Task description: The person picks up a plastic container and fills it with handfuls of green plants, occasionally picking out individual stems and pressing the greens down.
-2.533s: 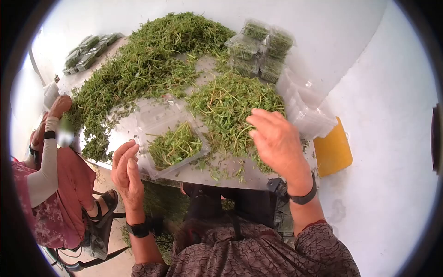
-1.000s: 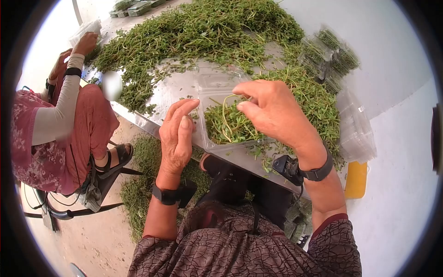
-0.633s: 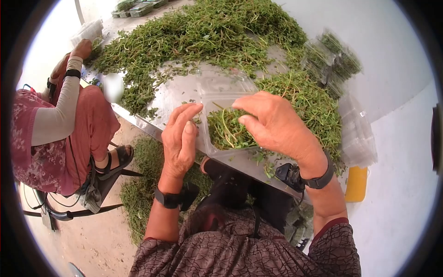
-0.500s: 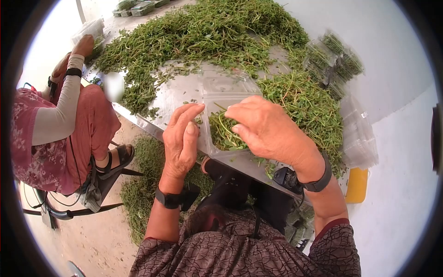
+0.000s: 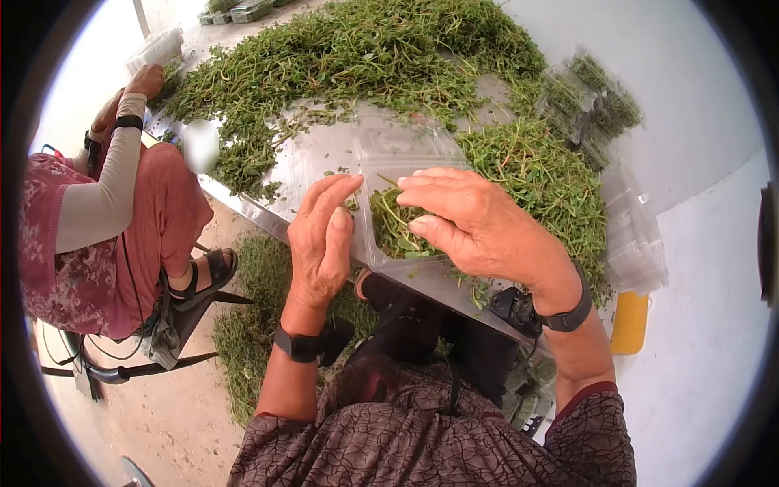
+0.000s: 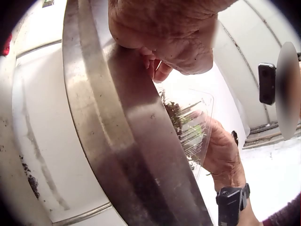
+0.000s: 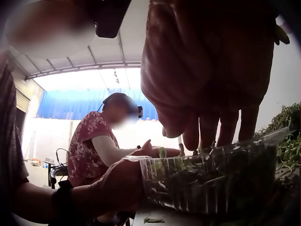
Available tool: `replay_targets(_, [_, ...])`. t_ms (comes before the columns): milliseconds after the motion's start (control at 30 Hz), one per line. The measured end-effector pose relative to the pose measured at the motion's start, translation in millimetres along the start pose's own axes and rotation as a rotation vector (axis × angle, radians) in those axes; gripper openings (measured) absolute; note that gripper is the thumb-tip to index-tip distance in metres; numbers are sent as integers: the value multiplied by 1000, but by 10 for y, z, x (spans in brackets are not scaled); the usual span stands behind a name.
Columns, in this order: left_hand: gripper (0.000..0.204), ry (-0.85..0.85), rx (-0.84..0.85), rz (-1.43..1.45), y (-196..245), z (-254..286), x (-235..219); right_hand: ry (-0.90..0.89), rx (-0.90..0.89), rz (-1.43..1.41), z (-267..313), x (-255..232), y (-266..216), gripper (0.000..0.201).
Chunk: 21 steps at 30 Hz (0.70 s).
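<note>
I have both arms reaching forward: the left forearm [image 5: 290, 377] runs nearly straight up my head view, while the right forearm [image 5: 578, 357] leads to a wrist [image 5: 561, 292] angled inward. My left grip [image 5: 320, 235] keeps its fingers extended, thumb alongside. Across a gap, my right grip [image 5: 479, 215] shows its back, fingers pointing leftward, thumb apart from them.

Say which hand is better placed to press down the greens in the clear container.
Likely the right hand: it is over the greens, while the left hand is outside, beside the container.
</note>
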<state>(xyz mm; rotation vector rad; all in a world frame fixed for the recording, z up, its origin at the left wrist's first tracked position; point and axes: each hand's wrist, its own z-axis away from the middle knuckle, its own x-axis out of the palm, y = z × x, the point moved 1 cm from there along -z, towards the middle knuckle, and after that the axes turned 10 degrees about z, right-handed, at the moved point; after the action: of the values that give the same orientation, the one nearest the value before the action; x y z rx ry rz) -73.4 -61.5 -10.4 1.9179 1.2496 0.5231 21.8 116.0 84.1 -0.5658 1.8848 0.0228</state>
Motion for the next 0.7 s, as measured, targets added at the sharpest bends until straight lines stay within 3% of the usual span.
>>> replay_targets(267, [37, 1, -14, -8, 30, 20, -5, 43, 10, 80, 41, 67, -57, 18])
replay_targets(333, [38, 18, -21, 30, -12, 38, 2, -159, 34, 100, 9, 82, -40, 25])
replay_targets(500, [44, 2, -25, -1, -54, 48, -7, -167, -35, 99, -41, 244, 2, 4])
replay_targets(700, [43, -16, -27, -49, -50, 48, 1, -141, -38, 113, -30, 214, 22, 6])
